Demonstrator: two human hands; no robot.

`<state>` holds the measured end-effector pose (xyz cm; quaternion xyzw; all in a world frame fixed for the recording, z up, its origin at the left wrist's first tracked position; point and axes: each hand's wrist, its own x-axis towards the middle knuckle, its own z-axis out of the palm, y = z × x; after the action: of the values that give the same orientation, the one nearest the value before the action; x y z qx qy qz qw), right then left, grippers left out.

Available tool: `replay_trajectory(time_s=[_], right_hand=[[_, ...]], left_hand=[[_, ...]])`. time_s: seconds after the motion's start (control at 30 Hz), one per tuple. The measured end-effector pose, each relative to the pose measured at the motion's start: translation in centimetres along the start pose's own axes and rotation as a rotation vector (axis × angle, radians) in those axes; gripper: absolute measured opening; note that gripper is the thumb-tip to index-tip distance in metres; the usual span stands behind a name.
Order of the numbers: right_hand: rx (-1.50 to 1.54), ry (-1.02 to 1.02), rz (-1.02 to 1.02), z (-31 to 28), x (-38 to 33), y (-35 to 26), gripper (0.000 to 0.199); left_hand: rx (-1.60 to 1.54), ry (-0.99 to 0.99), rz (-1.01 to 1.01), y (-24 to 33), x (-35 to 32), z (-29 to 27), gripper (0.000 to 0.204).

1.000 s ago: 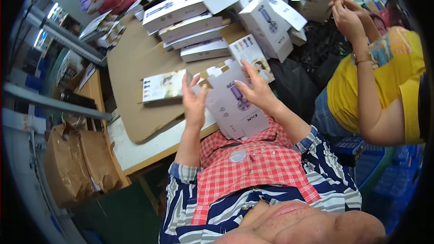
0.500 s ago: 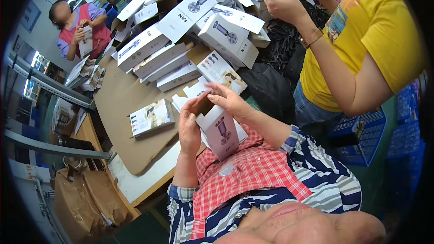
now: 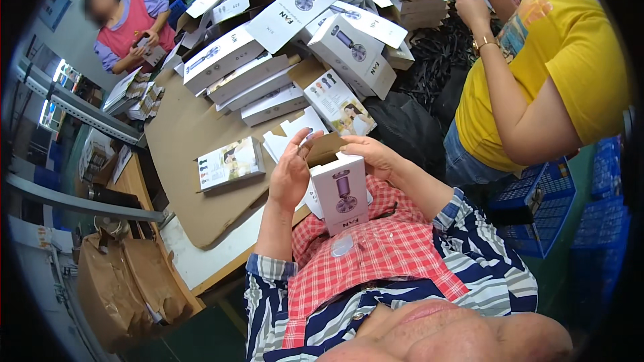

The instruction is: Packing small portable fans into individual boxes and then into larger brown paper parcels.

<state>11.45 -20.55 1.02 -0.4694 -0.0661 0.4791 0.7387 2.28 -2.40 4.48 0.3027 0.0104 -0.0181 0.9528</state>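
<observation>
A white fan box (image 3: 341,196) stands upright against my apron, its brown inner top flap raised and the top unsealed. My right hand (image 3: 376,158) grips the box at its upper right corner, fingers along the flap. At the upper left edge, my left hand (image 3: 290,173) is raised, its fingers stretched up and apart beside the flap; whether they touch it I cannot tell. Just beyond the hands lies another white box (image 3: 295,131) with cut-out flaps, partly hidden. A closed box with a photo print (image 3: 230,165) rests to the left on the brown board (image 3: 181,201).
A heap of white fan boxes (image 3: 235,60) fills the far side of the table. Dark strips (image 3: 436,47) lie behind a person in a yellow shirt (image 3: 557,74) at right. Blue crates (image 3: 537,208) stand on the floor. Another person in a pink apron (image 3: 134,30) is at far left.
The box in my hands has turned more upright and shifted slightly right. My left hand has loosened from the top edge, its fingers now spread. The far-left person has lowered their box.
</observation>
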Motion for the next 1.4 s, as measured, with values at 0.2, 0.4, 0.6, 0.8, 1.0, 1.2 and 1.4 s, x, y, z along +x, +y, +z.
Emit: replay_trajectory(time_s=[0.2, 0.4, 0.6, 0.8, 1.0, 1.2, 1.4], right_hand=[[-0.448, -0.188, -0.295, 0.4, -0.2, -0.8, 0.031], [-0.987, -0.326, -0.284, 0.3, 0.7, -4.6, 0.036], [-1.271, -0.386, -0.164, 0.8, 2.2, -5.3, 0.041], [-0.975, -0.604, -0.362, 0.0, 1.5, -4.0, 0.073], [-1.122, 0.041, -0.626, 3.7, 2.1, -9.0, 0.068], [-0.266, -0.062, -0.599, 3.5, 7.6, -8.7, 0.043], [-1.556, 0.155, -0.186, -1.1, 8.5, 0.6, 0.054]], left_hand=[[0.351, 0.136, -0.007, -1.7, -0.4, -4.2, 0.034], [0.316, 0.175, -0.112, -1.2, -0.5, -1.9, 0.017], [0.683, 0.004, -0.126, -0.5, -1.1, -2.2, 0.019], [0.977, -0.122, 0.003, 1.0, -3.3, -3.0, 0.021], [1.013, 0.369, 0.956, 4.5, -3.8, -1.7, 0.018], [0.920, 0.385, 0.904, 4.5, -5.3, -2.8, 0.024], [1.057, 0.548, 0.482, -0.4, -2.4, -11.6, 0.041]])
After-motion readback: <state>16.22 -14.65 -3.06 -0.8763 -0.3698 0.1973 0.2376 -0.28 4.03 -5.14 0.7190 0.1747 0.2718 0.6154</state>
